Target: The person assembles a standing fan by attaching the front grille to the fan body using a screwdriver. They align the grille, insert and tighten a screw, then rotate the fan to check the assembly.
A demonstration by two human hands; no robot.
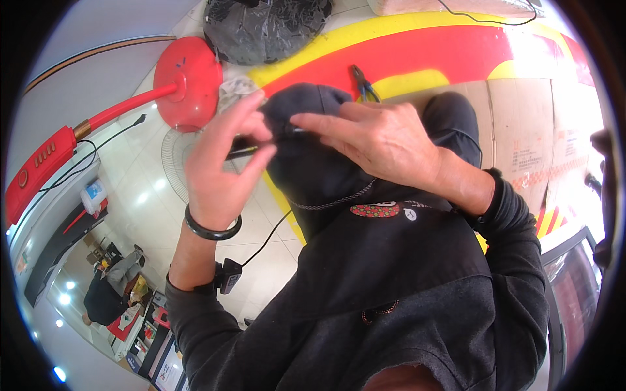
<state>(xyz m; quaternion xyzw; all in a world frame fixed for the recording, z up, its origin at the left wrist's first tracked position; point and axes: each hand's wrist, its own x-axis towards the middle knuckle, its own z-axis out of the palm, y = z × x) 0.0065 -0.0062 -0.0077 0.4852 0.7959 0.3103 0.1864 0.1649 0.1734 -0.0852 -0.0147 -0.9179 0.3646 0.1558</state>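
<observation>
My left hand (218, 146), with a black bangle at its wrist, is raised beside my dark-clothed knee (306, 98). Its thumb and fingertips stand apart and are slightly blurred. A thin dark stick-like thing with a yellow-green streak (243, 154) shows in the gap by the thumb; whether the hand touches it I cannot tell. Over my lap, my right hand (385, 140) points its index finger left, the other fingers bent under. At its fingertips is a small, dark, shiny piece (298, 130), too blurred to name. Pliers with blue handles (364, 85) lie just beyond my right hand.
A red stand with a round base (189, 85) and a wire fan grille (176, 159) are at the left. Black plastic-wrapped stuff (264, 29) lies at the far side. Flattened cardboard (521, 137) covers the right. A black cable (267, 240) hangs near my left wrist.
</observation>
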